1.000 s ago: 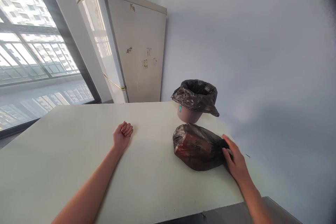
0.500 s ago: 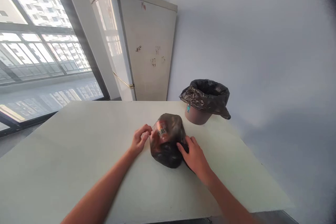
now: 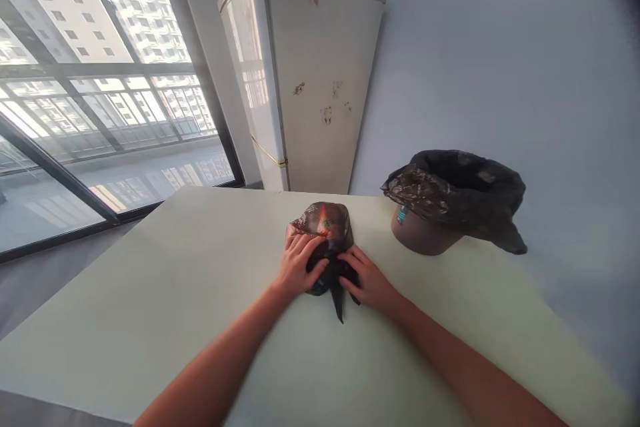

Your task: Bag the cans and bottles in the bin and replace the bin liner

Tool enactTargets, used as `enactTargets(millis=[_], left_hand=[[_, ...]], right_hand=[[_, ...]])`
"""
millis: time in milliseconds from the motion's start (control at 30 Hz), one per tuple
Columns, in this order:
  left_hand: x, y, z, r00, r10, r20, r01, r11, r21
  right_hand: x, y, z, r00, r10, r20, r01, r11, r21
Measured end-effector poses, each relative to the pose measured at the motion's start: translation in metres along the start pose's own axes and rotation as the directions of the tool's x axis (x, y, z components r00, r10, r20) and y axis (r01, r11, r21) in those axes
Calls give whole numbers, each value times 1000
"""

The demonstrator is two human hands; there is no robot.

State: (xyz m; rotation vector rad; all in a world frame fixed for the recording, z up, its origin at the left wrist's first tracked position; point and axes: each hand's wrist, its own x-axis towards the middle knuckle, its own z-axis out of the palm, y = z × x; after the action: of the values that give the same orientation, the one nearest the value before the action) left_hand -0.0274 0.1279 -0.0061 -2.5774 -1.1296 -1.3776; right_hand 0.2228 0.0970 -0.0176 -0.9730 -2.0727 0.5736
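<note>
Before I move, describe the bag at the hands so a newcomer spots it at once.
From the white fridge, come down to the pale table in front. There the left hand and right hand touch a bulging dark bag. Red shows through it, unlike the black liner draped over the bin.

Bag (image 3: 327,222) — thin, glossy, crinkled plastic; tabletop (image 3: 200,293) — smooth, fairly matt.
</note>
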Motion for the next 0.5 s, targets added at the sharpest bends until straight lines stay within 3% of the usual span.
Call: enactTargets(millis=[67, 167, 233, 300, 400, 500], left_hand=[[2, 5, 0, 995, 61, 76, -61, 998, -8], [3, 4, 4, 995, 82, 47, -82, 997, 0], [2, -1, 7, 999, -20, -41, 19, 1000, -18], [1, -7, 8, 969, -218, -119, 203, 972, -121], [1, -16, 5, 842, -525, -124, 414, 776, -477], [6, -28, 1, 681, -731, -35, 378, 393, -839]], right_hand=[[0, 1, 0, 999, -47, 1, 47, 998, 48], [3, 4, -4, 999, -40, -17, 42, 984, 175], [6, 9, -6, 999, 36, -28, -27, 960, 280], [8, 16, -7, 984, 174, -22, -151, 901, 407], [9, 24, -8, 931, 365, 6, -296, 743, 601], [11, 22, -13, 879, 476, -16, -276, 535, 799]])
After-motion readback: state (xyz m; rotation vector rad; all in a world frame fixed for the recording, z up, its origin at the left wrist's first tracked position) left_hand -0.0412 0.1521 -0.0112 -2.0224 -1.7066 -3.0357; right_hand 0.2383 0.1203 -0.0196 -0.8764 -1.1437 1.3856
